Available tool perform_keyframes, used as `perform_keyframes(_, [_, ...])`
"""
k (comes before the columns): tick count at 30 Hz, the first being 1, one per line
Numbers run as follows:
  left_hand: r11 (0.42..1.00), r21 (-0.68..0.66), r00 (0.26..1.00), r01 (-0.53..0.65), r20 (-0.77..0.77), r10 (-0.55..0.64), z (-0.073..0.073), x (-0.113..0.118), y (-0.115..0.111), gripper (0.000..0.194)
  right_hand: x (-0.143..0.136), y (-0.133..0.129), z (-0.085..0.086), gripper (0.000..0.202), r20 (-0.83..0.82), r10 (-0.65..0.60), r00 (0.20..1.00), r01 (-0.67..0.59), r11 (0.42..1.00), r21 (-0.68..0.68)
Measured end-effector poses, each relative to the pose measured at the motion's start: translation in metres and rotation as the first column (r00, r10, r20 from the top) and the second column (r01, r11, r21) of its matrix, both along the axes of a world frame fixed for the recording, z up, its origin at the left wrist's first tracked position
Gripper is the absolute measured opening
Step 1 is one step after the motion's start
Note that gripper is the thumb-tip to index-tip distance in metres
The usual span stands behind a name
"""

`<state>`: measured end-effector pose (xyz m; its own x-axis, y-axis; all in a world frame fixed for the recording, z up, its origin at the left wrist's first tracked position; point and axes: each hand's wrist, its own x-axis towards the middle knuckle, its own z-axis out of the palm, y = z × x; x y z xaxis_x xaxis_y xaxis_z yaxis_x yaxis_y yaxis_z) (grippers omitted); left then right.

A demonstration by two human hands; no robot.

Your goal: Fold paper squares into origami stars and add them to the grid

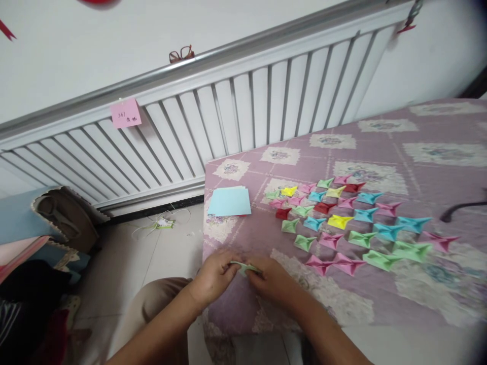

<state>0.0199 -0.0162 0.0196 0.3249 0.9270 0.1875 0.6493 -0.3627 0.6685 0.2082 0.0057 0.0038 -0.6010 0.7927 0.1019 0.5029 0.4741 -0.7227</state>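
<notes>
A small piece of light green folded paper (243, 267) is held between my two hands above the near left part of the table. My left hand (216, 276) pinches its left end between thumb and fingers. On the other side, my right hand (268, 276) grips the right end, its fingers partly blurred and covering some of the paper. Beyond my hands lies a stack of light blue paper sheets (230, 201), with a bit of red showing under its edge. To the right, several folded paper pieces (340, 221) in pink, green, blue, yellow and red stand in loose rows.
A purple floral cloth (251, 233) covers the table. Behind it runs a white radiator (243, 111) with a pink note (126, 113) and glasses (181, 53) on its ledge. A dark cable-like object (456, 209) lies at right. Cords (163, 221) lie on the floor at left.
</notes>
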Motion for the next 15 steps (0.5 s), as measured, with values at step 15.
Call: perform_keyframes(15, [0.969,-0.228,0.991,-0.094,-0.114,0.07,-0.02,0.015,0.023,0.016,0.01,0.008,-0.009,0.011,0.233,-0.19,0.954,0.178,0.981,0.072])
